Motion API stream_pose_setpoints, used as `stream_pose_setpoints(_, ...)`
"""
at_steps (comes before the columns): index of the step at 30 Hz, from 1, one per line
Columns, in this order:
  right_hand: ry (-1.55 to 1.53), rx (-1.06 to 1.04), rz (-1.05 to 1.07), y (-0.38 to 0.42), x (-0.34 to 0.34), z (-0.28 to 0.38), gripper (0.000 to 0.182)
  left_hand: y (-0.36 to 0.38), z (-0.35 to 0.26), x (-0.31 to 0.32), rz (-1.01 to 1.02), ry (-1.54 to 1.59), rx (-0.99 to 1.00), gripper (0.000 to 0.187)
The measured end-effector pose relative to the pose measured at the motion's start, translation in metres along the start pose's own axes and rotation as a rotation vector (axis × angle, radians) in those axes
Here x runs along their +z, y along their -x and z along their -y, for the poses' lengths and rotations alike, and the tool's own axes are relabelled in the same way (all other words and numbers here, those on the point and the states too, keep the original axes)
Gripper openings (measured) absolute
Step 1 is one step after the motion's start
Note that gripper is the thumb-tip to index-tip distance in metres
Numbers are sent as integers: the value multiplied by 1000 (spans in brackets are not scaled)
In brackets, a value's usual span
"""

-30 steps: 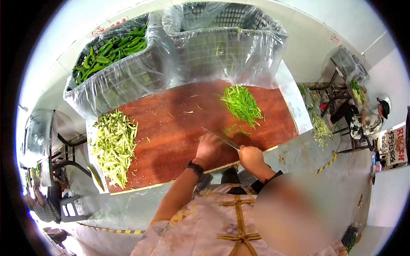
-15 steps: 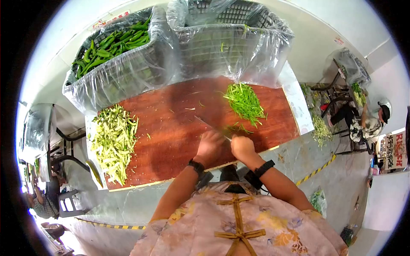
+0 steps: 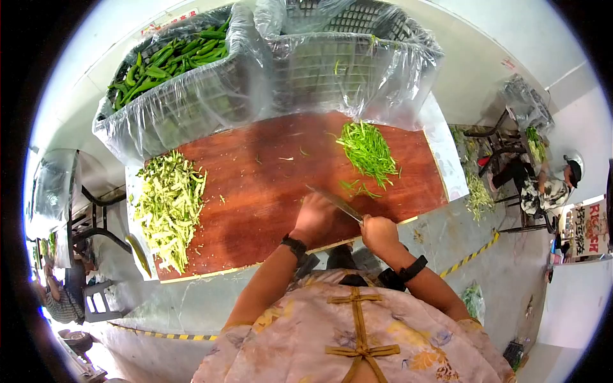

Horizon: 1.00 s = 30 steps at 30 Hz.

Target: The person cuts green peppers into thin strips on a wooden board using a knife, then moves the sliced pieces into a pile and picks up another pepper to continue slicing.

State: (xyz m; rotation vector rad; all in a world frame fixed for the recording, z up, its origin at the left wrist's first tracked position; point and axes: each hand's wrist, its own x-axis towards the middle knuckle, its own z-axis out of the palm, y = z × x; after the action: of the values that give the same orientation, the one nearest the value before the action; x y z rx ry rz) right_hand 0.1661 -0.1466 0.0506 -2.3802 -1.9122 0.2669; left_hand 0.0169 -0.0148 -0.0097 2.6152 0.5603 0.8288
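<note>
My right hand (image 3: 380, 233) is wrapped round the handle of a knife (image 3: 338, 203), whose blade slants up and left over the near part of the red-brown board (image 3: 255, 179). My left hand (image 3: 313, 216) is on the board beside the blade, with its fingers bent together; what they hold, if anything, is hidden. Just beyond the blade lie a few loose green shreds (image 3: 359, 188). Farther back on the right is a pile of thin green strips (image 3: 368, 153). A larger heap of pale green chopped pieces (image 3: 169, 210) covers the board's left end.
Behind the board stand a plastic-lined crate of green peppers (image 3: 185, 96) and a second lined crate (image 3: 351, 83). A seated person (image 3: 539, 185) is at the far right, another person (image 3: 62, 293) at the far left. Yellow-black tape (image 3: 469, 254) marks the floor.
My right hand has moved slightly right and toward me with the knife, and more of the blade shows. My left hand stays at nearly the same spot.
</note>
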Motion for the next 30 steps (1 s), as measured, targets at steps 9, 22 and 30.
stream_pose_setpoints(9,-31,-23,-2,-27,16,8,18,1,1,-1,30,51,-18,25)
stream_pose_setpoints(22,-31,31,20,-10,7,8,16,-1,-1,-3,11,-58,39,22)
stream_pose_setpoints(30,-55,32,-62,-58,14,7,19,0,3,-2,123,-9,-14,26)
